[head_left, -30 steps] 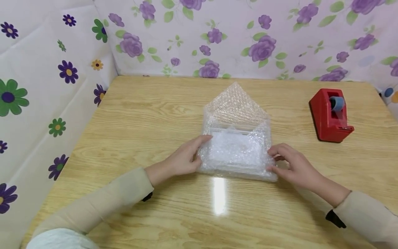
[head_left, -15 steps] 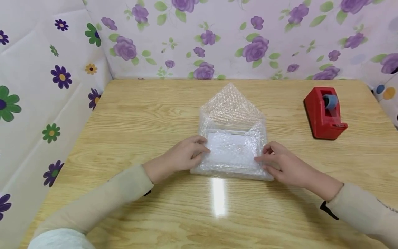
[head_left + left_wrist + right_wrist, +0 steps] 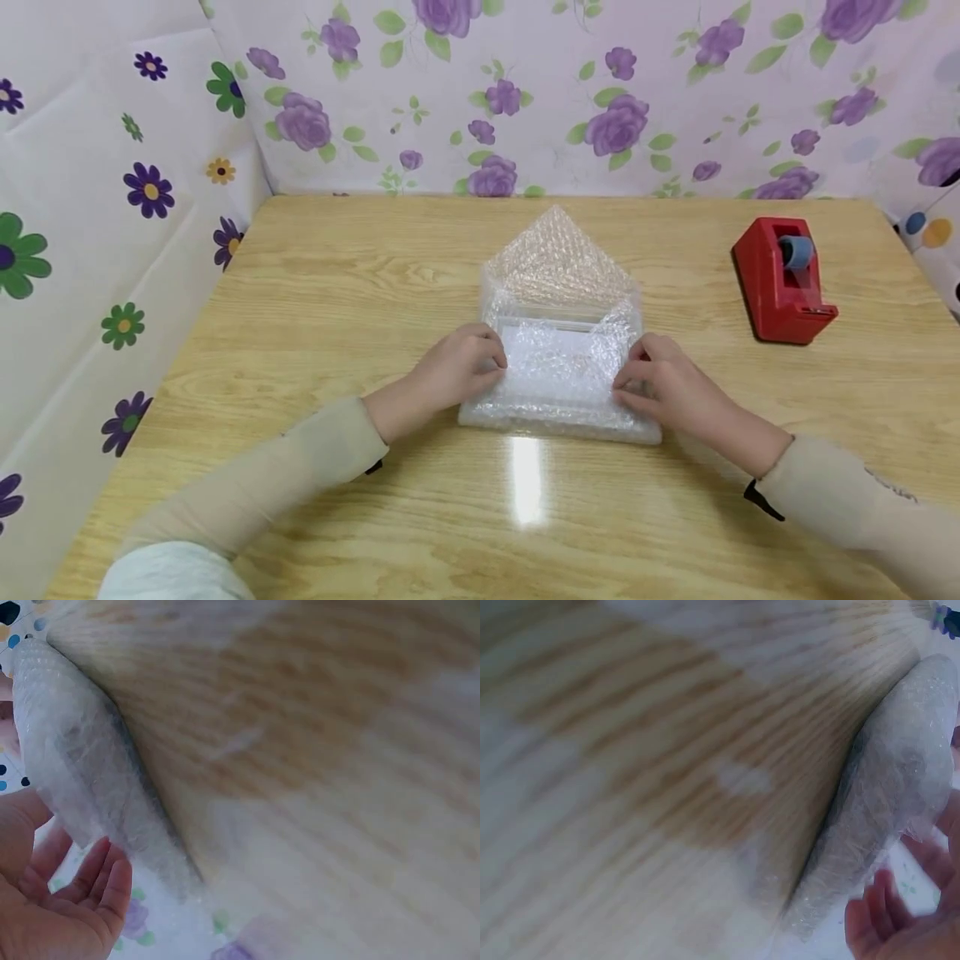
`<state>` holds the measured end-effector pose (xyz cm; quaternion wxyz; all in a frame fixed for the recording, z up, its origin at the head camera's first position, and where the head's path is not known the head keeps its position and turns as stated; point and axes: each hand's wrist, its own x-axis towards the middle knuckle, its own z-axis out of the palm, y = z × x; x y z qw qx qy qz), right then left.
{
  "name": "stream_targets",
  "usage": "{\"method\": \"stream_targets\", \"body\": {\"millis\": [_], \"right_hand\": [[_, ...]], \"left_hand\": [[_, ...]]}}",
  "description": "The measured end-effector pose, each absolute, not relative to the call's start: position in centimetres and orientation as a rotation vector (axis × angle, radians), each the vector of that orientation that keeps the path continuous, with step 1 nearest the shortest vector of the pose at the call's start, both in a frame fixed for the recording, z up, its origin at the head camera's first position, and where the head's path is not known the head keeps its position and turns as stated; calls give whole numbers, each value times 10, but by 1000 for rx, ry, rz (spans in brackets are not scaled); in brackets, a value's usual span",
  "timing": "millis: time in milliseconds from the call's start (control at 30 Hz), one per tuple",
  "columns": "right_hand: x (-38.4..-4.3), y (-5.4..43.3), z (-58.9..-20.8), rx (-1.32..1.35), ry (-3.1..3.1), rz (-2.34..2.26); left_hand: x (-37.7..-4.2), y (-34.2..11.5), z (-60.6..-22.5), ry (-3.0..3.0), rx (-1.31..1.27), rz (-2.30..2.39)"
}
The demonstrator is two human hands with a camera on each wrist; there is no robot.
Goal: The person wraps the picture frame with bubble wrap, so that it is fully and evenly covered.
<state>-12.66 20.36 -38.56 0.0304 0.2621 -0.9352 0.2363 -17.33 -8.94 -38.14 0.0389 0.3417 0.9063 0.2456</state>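
Note:
A flat rectangular white item [image 3: 551,354], like a frame, lies in clear bubble wrap [image 3: 558,419] on the table. The wrap's pointed flap [image 3: 557,258] spreads out flat beyond the item. My left hand [image 3: 453,371] pinches the wrap at the package's left side with thumb and bent index finger. On the right side, the thumb and index finger of my right hand [image 3: 678,400] pinch the wrap too. Both wrist views show the wrap's edge [image 3: 97,772] between thumb and index, the other fingers loosely bent beside it.
A red tape dispenser [image 3: 783,287] with a roll of tape [image 3: 797,252] stands at the back right of the wooden table [image 3: 337,275]. Flower-patterned cloth [image 3: 420,100] hangs behind the table and along its left side.
My fingers have moved inward from the package's outer edges onto the wrap at its sides. The right hand has shifted left, and its fingers have drawn together. The package has barely moved.

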Motion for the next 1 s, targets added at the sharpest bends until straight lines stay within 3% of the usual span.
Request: {"method": "stream_targets", "body": {"millis": [233,433,1000], "right_hand": [[-137,209,-385,398,-3066,861],[-150,219,-393,353,-3159,943],[-168,227,-402,468,-3085,1199]], "left_hand": [[-178,-88,-381,2751,620,929],[-194,-92,-387,2580,396,977],[-210,-103,-396,2369,430,1170]]}}
